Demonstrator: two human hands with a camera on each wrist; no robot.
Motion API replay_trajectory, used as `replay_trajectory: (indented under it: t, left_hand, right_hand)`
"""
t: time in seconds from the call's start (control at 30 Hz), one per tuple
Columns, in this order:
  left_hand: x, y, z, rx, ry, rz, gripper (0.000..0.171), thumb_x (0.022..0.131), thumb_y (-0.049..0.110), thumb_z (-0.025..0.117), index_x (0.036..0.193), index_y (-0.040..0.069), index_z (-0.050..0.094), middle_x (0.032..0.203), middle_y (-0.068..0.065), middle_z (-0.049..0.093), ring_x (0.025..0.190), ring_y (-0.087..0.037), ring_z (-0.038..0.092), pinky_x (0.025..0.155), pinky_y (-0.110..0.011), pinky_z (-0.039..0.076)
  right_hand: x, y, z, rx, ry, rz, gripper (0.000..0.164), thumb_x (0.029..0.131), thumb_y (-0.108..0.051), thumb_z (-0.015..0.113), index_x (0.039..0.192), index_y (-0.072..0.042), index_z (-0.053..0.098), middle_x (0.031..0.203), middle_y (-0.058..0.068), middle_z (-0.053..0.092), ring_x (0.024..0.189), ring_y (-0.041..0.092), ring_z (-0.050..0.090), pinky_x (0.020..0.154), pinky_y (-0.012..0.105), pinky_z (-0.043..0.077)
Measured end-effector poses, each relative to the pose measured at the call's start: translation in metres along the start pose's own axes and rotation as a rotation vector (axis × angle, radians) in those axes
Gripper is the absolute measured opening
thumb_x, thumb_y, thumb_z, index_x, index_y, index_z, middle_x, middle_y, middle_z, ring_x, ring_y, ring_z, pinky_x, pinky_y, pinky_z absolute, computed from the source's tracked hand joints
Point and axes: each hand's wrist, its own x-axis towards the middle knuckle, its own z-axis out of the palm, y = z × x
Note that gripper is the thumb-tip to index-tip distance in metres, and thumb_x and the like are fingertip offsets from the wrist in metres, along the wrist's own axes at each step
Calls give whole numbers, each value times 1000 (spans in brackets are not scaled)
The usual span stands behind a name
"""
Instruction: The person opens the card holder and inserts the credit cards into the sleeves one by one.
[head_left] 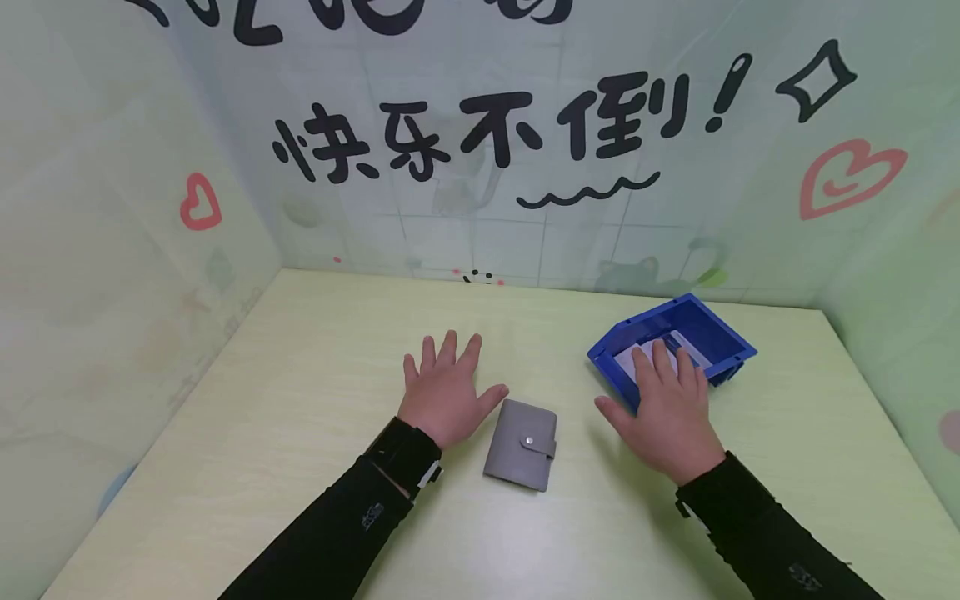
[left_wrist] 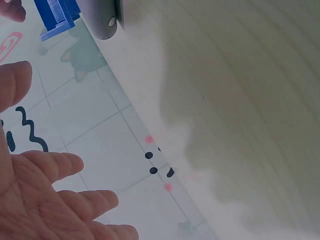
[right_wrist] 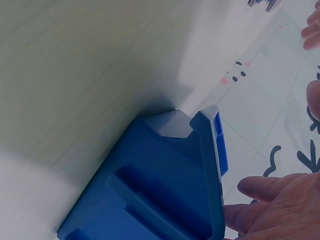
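A grey wallet (head_left: 517,446) with a snap strap lies closed on the table, just right of my left hand (head_left: 446,396). That hand is spread with straight fingers, its thumb tip close to the wallet's upper corner; the head view does not settle whether they touch. My right hand (head_left: 667,417) hovers with spread fingers over the near side of a blue plastic bin (head_left: 705,319). White and dark-blue flat pieces, perhaps cards (head_left: 626,358), lie in the bin, partly covered by the fingers. The right wrist view shows the bin's side (right_wrist: 150,190) beside straight fingers (right_wrist: 267,187).
The pale wooden table (head_left: 300,350) is bounded by a printed backdrop (head_left: 465,233) at the back and on both sides. The bin stands near the back right of the table.
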Motion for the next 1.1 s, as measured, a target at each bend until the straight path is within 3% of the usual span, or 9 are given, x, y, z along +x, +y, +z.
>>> replay_trajectory:
  t: [0.43,0.53,0.77,0.9,1.1]
  left_hand:
    - [-4,1,-1,-40,-18,5,84,101,64,56,167,19,31,172,-22,26,159,-53,16,124,-74,15]
    - [-6,2,-1,-110,-68,25,82,102,60,57,166,16,33,171,-21,30,159,-50,22,125,-70,20]
    - [-10,9,5,-396,-275,83,69,105,38,56,165,10,35,166,-11,44,154,-31,42,125,-50,36]
    - [-10,14,12,-363,-305,126,66,103,32,60,162,9,40,163,-10,48,149,-28,48,122,-47,40]
    - [-9,20,19,-307,-312,138,65,98,29,69,156,7,49,147,-10,62,121,-24,61,109,-44,51]
  right_hand:
    - [-10,-6,-6,66,24,-3,81,101,-41,67,158,8,36,168,38,19,154,63,10,119,80,7]
    - [-14,-12,-8,126,22,-15,75,102,-36,67,157,8,39,168,37,21,155,61,10,121,78,8]
    - [-27,-30,-10,173,-14,-59,60,101,-30,68,147,6,54,161,34,39,151,56,26,121,74,20]
    - [-31,-40,-6,154,-27,-128,52,100,-26,70,141,4,60,155,32,49,146,54,37,117,72,32]
    - [-26,-53,7,99,-106,-232,45,99,-24,72,137,1,65,142,22,63,138,45,53,113,61,44]
